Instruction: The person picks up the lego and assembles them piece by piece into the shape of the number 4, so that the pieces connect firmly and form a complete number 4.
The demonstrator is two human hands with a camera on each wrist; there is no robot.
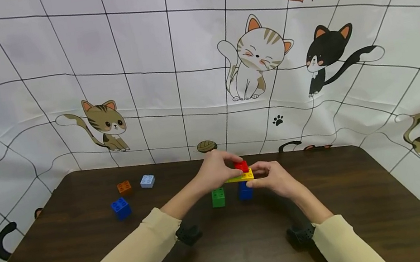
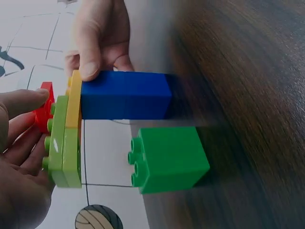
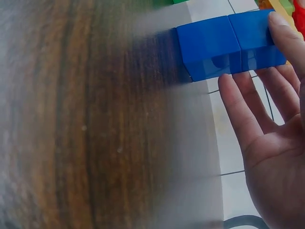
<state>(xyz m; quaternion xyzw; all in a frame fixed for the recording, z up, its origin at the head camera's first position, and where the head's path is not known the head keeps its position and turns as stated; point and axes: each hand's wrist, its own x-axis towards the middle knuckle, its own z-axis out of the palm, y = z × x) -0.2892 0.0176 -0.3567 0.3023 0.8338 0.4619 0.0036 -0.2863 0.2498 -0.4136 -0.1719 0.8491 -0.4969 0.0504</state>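
Note:
Two blue bricks [image 1: 245, 191] form an upright stack on the table. Thin yellow [image 2: 74, 100] and light green bricks [image 2: 58, 143] lie across its top, the green ones jutting past one side. My left hand [image 1: 213, 169] pinches a red brick [image 1: 241, 166] on top of these thin layers. From the right, my right hand [image 1: 277, 180] grips the upper part of the blue stack just under the yellow brick, thumb and fingers on opposite sides. A green brick [image 1: 218, 198] stands beside the stack, below my left hand, touched by neither hand.
Toward the table's left lie an orange brick [image 1: 124, 188], a pale blue brick [image 1: 147, 181] and a blue brick [image 1: 121, 208]. The dark wooden table [image 1: 238, 259] ends against a white cloth [image 1: 154, 89] printed with cats and grid lines.

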